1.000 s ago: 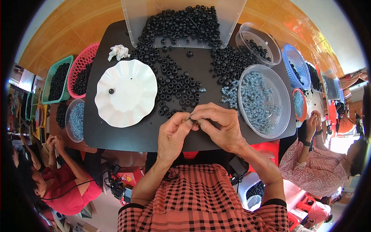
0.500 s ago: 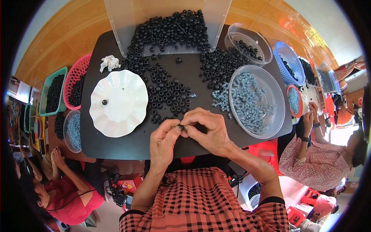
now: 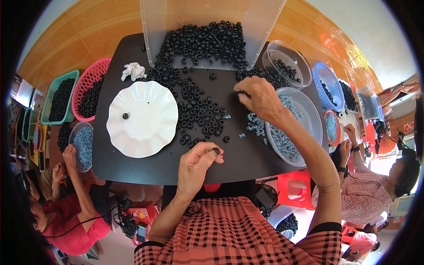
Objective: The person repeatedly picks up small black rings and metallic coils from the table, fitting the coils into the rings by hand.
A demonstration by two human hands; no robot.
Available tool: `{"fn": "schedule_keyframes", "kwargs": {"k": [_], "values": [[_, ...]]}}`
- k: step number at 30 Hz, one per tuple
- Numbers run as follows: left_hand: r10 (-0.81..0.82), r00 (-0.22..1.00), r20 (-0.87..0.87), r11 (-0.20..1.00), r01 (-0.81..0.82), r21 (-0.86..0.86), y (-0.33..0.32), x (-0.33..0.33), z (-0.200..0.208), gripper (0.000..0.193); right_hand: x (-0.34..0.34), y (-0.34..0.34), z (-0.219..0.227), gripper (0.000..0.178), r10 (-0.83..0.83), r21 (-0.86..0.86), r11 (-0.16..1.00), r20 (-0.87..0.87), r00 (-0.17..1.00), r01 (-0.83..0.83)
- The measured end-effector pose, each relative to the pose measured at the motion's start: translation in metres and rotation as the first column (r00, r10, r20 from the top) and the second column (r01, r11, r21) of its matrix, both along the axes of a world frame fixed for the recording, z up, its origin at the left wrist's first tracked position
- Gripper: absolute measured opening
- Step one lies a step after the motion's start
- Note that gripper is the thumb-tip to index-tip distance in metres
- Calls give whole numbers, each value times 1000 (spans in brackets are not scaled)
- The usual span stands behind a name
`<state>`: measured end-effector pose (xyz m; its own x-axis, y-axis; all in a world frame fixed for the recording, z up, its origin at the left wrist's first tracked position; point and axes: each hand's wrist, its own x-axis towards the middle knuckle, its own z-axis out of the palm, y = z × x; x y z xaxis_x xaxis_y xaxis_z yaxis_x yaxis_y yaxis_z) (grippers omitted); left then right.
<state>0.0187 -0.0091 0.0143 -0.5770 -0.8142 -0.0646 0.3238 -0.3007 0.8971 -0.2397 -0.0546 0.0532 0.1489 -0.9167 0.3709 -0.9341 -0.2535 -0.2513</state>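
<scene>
The left hand (image 3: 194, 165) is closed in a pinch near the front edge of the dark rectangular table (image 3: 247, 161), thumb and forefinger holding one small black ring-shaped rubber piece (image 3: 216, 151). The right hand (image 3: 261, 98) reaches out over the table to the rim of the large clear round plastic bowl of small bluish-silver metal parts (image 3: 304, 110), fingers curled down onto the black rings beside that bowl; whether it has already caught anything cannot be told, as the fingertips are hidden. More loose black rings (image 3: 198, 110) lie scattered left of the bowl, spilling from the tipped clear plastic bin (image 3: 212, 26) behind it. The white scalloped plate (image 3: 141, 118) sits further left of the bowl, with a single black ring on it. To do this well, the left pinch should likely keep the ring's hole facing up and steady, while the right picks only one part, cleanly, from the bowl's near side
</scene>
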Motion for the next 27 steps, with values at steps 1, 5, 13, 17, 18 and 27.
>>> {"fn": "schedule_keyframes", "kwargs": {"k": [1,5,13,17,18,27], "values": [[-2,1000,6,1000,2,6,0,1,0,16,2,-4,-1,10,32,35,999,-98,995,-28],[7,1000,-3,1000,-6,20,0,1,-2,16,11,-10,1,13,41,86,996,-155,987,-28],[20,993,-120,993,-6,118,-3,1,-1,18,53,36,3,5,-10,99,995,291,957,-19],[13,996,-84,995,-4,103,-3,0,1,18,45,46,1,7,-45,135,991,138,989,26],[18,996,-84,995,-10,98,-3,0,1,17,44,46,1,8,-15,135,991,129,992,-3],[19,995,-97,997,-11,79,-1,-1,1,18,41,45,-2,15,26,125,991,194,981,-51]]}}
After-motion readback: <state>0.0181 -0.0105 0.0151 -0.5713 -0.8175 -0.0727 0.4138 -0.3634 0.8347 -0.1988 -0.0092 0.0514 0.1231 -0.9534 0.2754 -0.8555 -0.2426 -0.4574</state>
